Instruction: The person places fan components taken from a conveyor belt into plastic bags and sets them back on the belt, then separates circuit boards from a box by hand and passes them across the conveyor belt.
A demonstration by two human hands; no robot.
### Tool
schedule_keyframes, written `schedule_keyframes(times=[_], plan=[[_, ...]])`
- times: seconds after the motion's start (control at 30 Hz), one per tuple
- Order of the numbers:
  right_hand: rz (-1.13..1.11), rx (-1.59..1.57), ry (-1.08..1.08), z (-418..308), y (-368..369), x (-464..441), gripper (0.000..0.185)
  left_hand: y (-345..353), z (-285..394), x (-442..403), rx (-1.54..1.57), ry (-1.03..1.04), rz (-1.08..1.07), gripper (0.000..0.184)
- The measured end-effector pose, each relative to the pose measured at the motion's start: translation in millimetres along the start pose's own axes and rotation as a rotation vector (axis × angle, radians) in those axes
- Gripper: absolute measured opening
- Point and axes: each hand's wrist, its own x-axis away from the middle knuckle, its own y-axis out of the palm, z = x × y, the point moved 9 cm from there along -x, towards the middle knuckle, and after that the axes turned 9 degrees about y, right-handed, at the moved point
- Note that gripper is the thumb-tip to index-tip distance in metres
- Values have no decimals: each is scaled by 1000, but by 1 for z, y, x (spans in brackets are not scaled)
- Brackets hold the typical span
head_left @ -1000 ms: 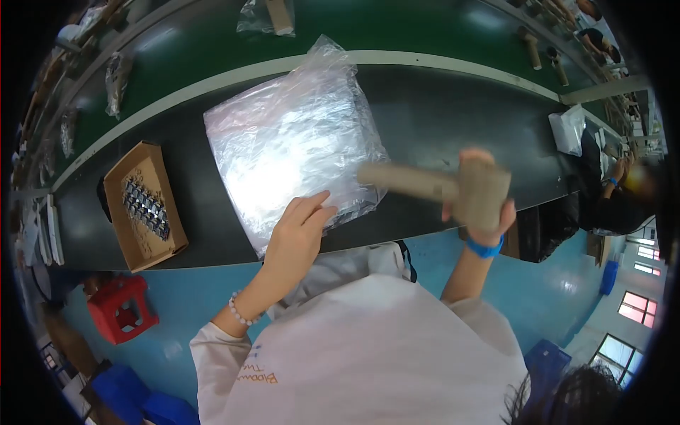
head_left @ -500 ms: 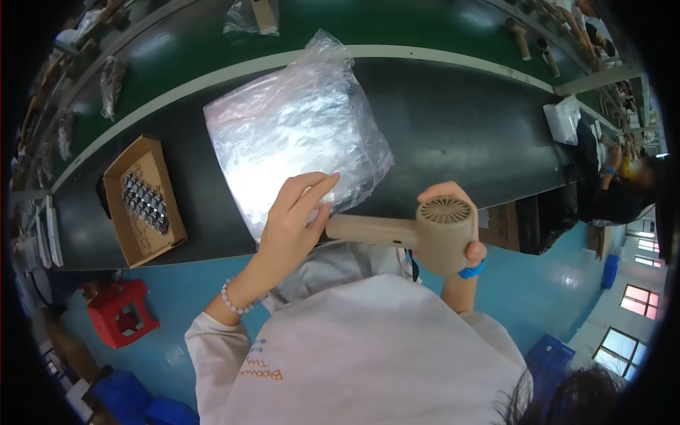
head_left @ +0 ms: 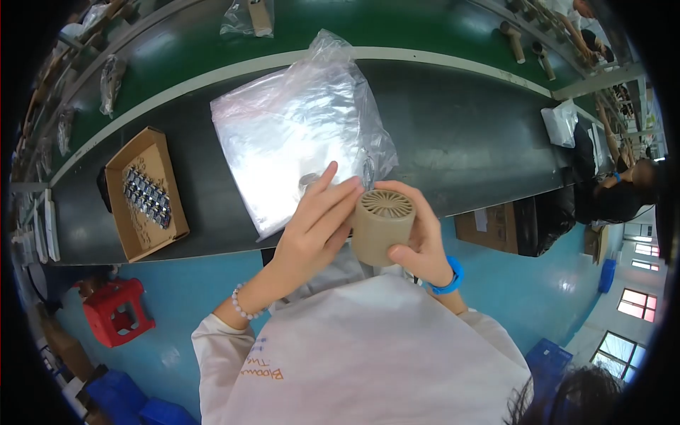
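Note:
My right hand [head_left: 425, 244] is wrapped round the head of a tan hair dryer [head_left: 382, 237], its round slotted grille facing up. The dryer's handle is mostly out of sight. Close against the dryer's left side lies my left hand [head_left: 312, 234], its fingers stretched out and its fingertips at the grille's edge. Whether those fingers press on the dryer or on the plastic, I cannot tell. Beyond both hands, a stack of clear plastic bags [head_left: 283, 134] lies on the black tabletop [head_left: 453, 127], shiny and crumpled along its right side.
To the left, a cardboard box [head_left: 176, 212] holds several small dark metallic parts [head_left: 147, 198]. A green conveyor [head_left: 404, 28] runs behind, carrying a bagged item [head_left: 261, 18] and a tan dryer [head_left: 513, 42]. Below are a red stool [head_left: 117, 312] and cardboard boxes [head_left: 489, 227].
My right hand has brought the dryer leftward to my left hand and turned it, so the handle no longer shows. My left hand has shifted slightly right. The top plastic has moved a little.

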Motion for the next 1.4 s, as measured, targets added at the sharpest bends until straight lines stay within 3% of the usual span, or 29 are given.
schedule_keyframes(times=[0.13,0.2,0.23,0.43,0.57,0.63,0.77,0.93,1.0,1.13,1.33,1.4], plan=[[98,-99,11,7,1,2,66,-9,5,1,-66,-30,74,47],[206,181,-41,-1,-7,6,66,-22,12,5,-90,5,189,39],[252,201,-47,-1,-13,7,66,-24,6,12,-46,-98,211,35],[303,215,-58,-2,-26,18,70,-2,-11,33,-176,-262,68,38],[275,281,-73,-3,-23,21,70,10,-12,36,-257,-241,3,37],[279,286,-92,-2,-22,23,72,5,-6,30,-463,-192,51,41],[265,329,-57,4,-22,27,73,5,-13,21,-477,-156,19,48],[267,383,-49,5,-20,31,74,25,-11,11,-59,-69,-113,52],[225,-32,-15,15,-23,28,74,27,-4,6,18,-14,-120,55],[224,-156,71,25,-19,23,70,27,-6,8,346,-127,-131,62],[237,129,66,12,-17,21,73,23,-7,16,683,-203,-92,66],[230,404,24,2,-15,18,71,22,-5,14,776,-248,-90,65]])
